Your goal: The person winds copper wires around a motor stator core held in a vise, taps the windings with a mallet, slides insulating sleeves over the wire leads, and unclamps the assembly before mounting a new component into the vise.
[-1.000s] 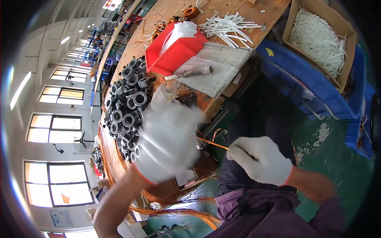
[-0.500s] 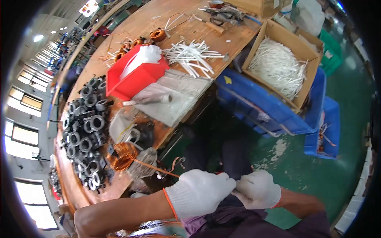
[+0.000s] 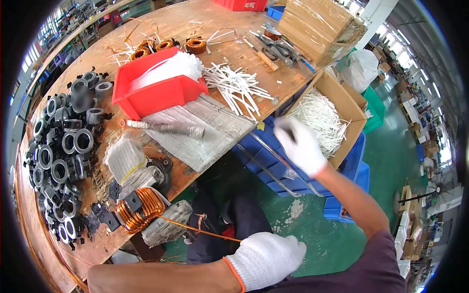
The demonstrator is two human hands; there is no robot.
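Note:
My left hand (image 3: pixel 269 258), in a white knit glove, is closed round a copper wire (image 3: pixel 205 231). That wire runs left to a copper coil (image 3: pixel 140 211) with black plates at its ends, which sits at the table's near edge on a rag-wrapped support (image 3: pixel 168 223). My right hand (image 3: pixel 299 145), also gloved, is raised over the blue crate with thumb and fingers apart, and I see nothing in it. It is beside the cardboard box (image 3: pixel 359 124) full of short white tubes (image 3: pixel 320 119). More white tubes (image 3: pixel 237 88) lie loose on the table beyond that hand.
A red bin (image 3: pixel 156 100) with white strips stands on the table (image 3: pixel 195 19). Several black-and-grey ring cores (image 3: pixel 59 171) are heaped at left. Wound copper rings (image 3: pixel 196 45), pliers (image 3: pixel 276 49) and a taped carton (image 3: pixel 317 24) are farther back. A blue crate (image 3: pixel 266 158) stands below the table edge.
My right hand has left my left hand and moved up and forward to the box of tubes, its fingers opening. My left hand has moved slightly down and right. The view has shifted.

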